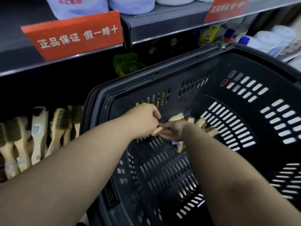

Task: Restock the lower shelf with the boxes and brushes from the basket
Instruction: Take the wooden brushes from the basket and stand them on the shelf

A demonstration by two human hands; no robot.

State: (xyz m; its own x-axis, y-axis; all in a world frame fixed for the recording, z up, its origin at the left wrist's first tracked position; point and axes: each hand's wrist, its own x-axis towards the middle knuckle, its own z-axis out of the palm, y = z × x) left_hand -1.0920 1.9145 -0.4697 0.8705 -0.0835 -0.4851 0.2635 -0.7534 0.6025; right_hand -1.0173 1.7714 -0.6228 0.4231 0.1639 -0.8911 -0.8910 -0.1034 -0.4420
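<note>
Both arms reach forward and down into the black basket (187, 160), forearms converging so that the hands meet near its far-left corner; the left hand (146, 122) is knuckles-up, fingers curled under and pinching a pale wooden handle (157, 130); the right hand (171, 131) lies across a bunch of brushes (202, 124), fingers pointing towards the left hand, too blurred to tell whether they close on anything. The brushes are light wood with dark bristles; their heads fan out just past the right wrist, on the basket's slotted wall. Left of the basket, on the lower shelf (53, 95), a row of brushes (39, 132) leans handles-down, well apart from both hands; above hangs a red sign (73, 35) with white lettering.
</note>
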